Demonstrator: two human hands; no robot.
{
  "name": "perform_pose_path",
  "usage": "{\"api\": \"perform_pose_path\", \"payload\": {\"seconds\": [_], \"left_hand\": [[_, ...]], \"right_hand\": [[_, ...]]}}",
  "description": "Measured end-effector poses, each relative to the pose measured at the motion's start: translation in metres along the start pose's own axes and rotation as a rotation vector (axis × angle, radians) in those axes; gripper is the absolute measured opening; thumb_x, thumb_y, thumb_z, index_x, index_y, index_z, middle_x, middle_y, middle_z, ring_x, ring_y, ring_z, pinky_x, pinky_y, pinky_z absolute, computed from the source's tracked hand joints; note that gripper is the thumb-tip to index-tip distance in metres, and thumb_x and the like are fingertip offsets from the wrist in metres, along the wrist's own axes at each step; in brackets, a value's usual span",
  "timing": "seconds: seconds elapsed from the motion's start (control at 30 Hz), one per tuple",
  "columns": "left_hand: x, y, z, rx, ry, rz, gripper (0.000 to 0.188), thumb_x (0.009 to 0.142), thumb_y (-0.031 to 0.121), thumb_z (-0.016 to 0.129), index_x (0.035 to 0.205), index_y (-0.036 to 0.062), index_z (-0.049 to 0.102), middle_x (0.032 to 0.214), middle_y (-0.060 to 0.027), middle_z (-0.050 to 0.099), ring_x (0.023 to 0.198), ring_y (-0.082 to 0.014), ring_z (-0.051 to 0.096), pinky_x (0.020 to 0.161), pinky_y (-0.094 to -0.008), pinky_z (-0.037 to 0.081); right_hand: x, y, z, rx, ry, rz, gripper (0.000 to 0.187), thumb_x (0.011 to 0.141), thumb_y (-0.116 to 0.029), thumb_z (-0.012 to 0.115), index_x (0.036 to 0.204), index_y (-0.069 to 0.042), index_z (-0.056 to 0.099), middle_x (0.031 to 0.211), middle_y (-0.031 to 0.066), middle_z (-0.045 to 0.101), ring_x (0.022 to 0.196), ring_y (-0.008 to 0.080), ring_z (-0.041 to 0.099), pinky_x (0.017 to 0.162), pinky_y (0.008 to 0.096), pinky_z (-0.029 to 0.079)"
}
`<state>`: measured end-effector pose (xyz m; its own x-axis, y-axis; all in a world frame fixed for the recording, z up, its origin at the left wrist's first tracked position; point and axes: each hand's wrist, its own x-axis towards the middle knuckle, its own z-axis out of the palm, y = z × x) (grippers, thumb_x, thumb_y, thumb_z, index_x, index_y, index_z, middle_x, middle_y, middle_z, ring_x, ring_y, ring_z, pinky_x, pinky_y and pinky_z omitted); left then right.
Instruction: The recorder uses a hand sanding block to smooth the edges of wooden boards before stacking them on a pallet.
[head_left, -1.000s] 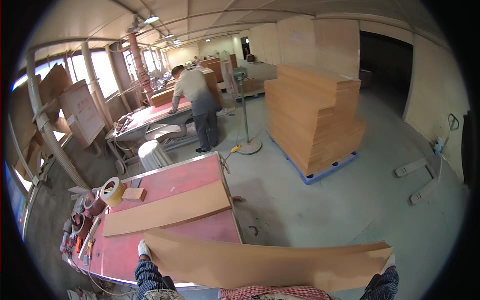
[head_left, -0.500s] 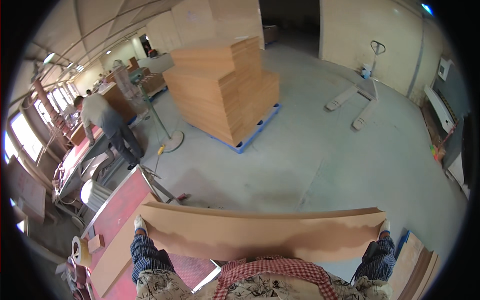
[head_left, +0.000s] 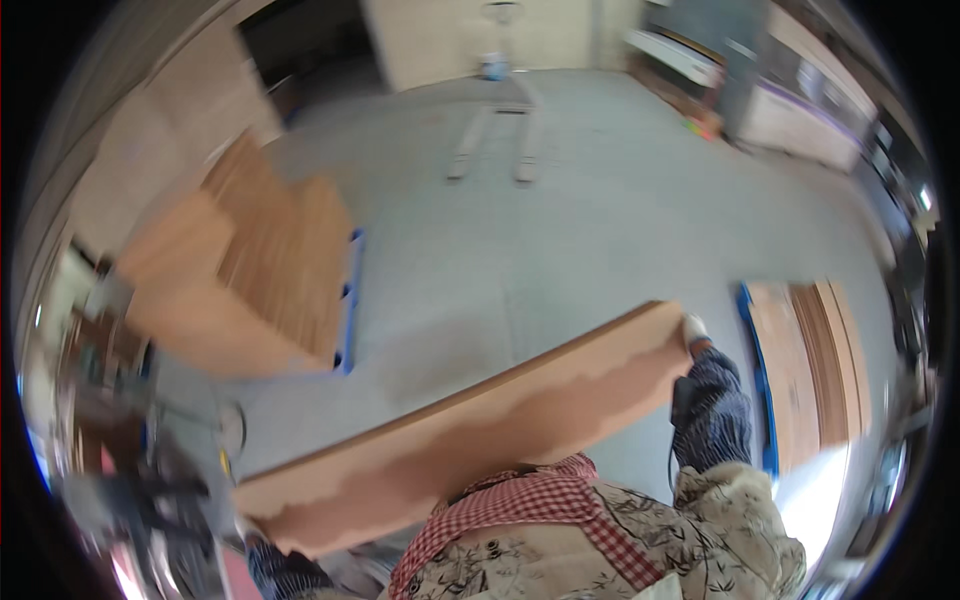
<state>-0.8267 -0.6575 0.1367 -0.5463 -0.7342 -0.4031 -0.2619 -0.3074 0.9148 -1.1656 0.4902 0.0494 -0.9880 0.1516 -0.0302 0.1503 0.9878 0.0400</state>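
Note:
A long brown board [head_left: 500, 420] lies across in front of my body, its left end lower and nearer than its right. White-gloved, my right hand [head_left: 695, 328] closes on the right end. At the opposite end my left hand [head_left: 248, 527] grips the board, partly hidden and blurred. Striped sleeves cover both forearms, and a red checked apron [head_left: 490, 500] shows just behind the near edge. A shadow falls over the near part of the board's face.
On the right, brown boards [head_left: 785, 370] lie on a blue pallet [head_left: 757, 385]. A tall stepped stack of boards [head_left: 270, 270] stands on another blue pallet [head_left: 347, 320] at left. Far ahead is a pallet jack [head_left: 495, 130]. A stand base [head_left: 232, 428] sits at lower left.
My view has swung right, with the board carried off the red-topped table. The tall stack has shifted left in view, and the right-hand pallet now shows more fully.

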Motion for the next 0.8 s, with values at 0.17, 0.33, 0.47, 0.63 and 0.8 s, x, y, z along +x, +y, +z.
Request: {"api": "perform_pose_path", "payload": {"seconds": [0.17,0.33,0.47,0.63,0.8], "left_hand": [[0.011,0.045,0.008,-0.038,0.247,-0.094,0.048,0.103,0.039,0.037,0.134,0.0062,0.055,0.129,-0.0089,0.060,0.114,-0.0261,0.057,0.099,-0.0416,0.045],[0.071,0.080,0.097,-0.001,0.147,-0.085,0.052,0.103,0.041,0.036,0.139,0.0078,0.051,0.136,-0.0094,0.056,0.120,-0.0274,0.054,0.102,-0.0432,0.043],[0.086,0.102,0.201,-0.150,-0.119,-0.252,0.061,0.101,0.049,0.032,0.145,0.0081,0.045,0.148,-0.0113,0.046,0.130,-0.0313,0.047,0.107,-0.0447,0.040],[0.069,0.106,0.338,0.254,-0.112,-0.036,0.063,0.101,0.049,0.030,0.145,0.0063,0.044,0.146,-0.0118,0.047,0.127,-0.0305,0.048,0.105,-0.0433,0.041],[0.044,0.080,0.400,0.324,-0.275,-0.112,0.066,0.101,0.051,0.023,0.149,0.0084,0.040,0.151,-0.0101,0.044,0.135,-0.0306,0.044,0.111,-0.0443,0.037]], "right_hand": [[-0.025,-0.097,-0.041,0.177,0.150,0.023,0.024,0.089,-0.008,0.047,0.098,-0.004,0.069,0.101,0.0205,0.069,0.097,0.0370,0.065,0.088,0.0445,0.052],[-0.098,-0.055,-0.046,0.187,0.044,0.253,0.024,0.090,-0.008,0.047,0.098,-0.003,0.069,0.102,0.0206,0.069,0.098,0.0362,0.065,0.090,0.0436,0.051],[-0.170,0.003,-0.037,0.238,0.106,0.438,0.025,0.089,-0.008,0.047,0.100,-0.004,0.070,0.104,0.0200,0.069,0.100,0.0351,0.065,0.091,0.0427,0.051],[-0.238,0.070,-0.029,0.122,0.163,0.555,0.025,0.089,-0.007,0.048,0.099,-0.004,0.070,0.104,0.0195,0.069,0.101,0.0339,0.065,0.092,0.0417,0.050],[-0.267,0.128,-0.021,0.006,0.136,0.605,0.026,0.090,-0.007,0.046,0.099,-0.006,0.070,0.104,0.0158,0.070,0.100,0.0293,0.066,0.091,0.0377,0.051]]}}
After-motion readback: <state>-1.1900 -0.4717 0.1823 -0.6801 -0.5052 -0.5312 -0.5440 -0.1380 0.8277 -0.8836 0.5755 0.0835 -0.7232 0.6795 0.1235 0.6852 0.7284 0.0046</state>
